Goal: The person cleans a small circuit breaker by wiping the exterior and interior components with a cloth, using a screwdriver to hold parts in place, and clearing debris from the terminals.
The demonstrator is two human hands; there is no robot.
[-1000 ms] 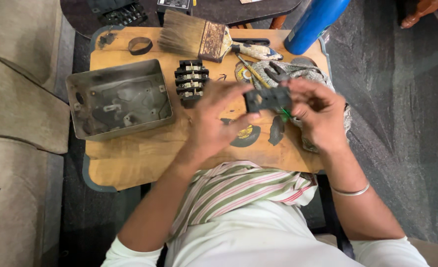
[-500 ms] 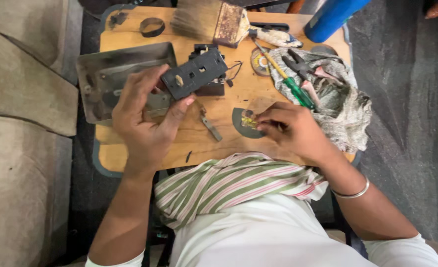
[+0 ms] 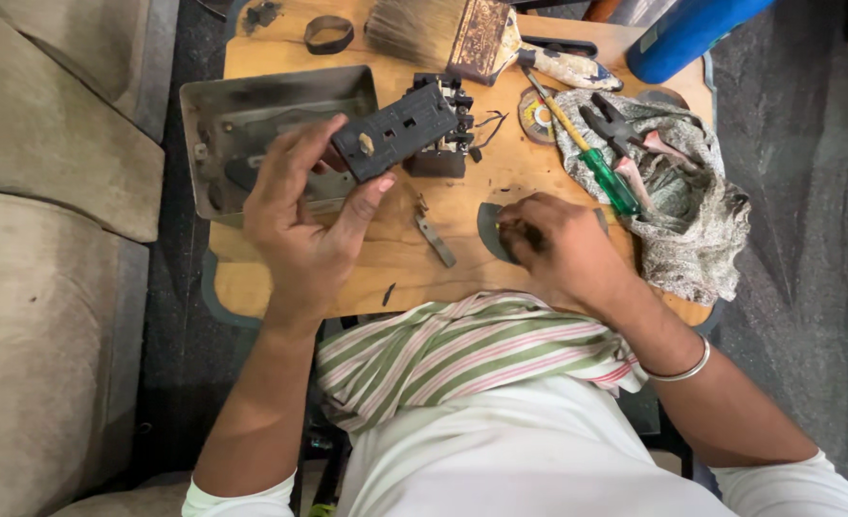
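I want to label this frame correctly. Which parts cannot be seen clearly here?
Head view only:
- Under the right hand: its curled fingers hide whatever it touches on the wooden board.
- Black switch plate in the left hand: underside faces away.
- Blue cylinder: cut off by the top edge.
- Metal box: partly covered by the left hand.

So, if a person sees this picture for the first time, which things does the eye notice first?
Probably the left hand, which holds a black slotted part up above the wooden board. Next, the wide paintbrush at the board's far edge and the green-handled screwdriver on the grey rag at right. The right hand rests on the board.
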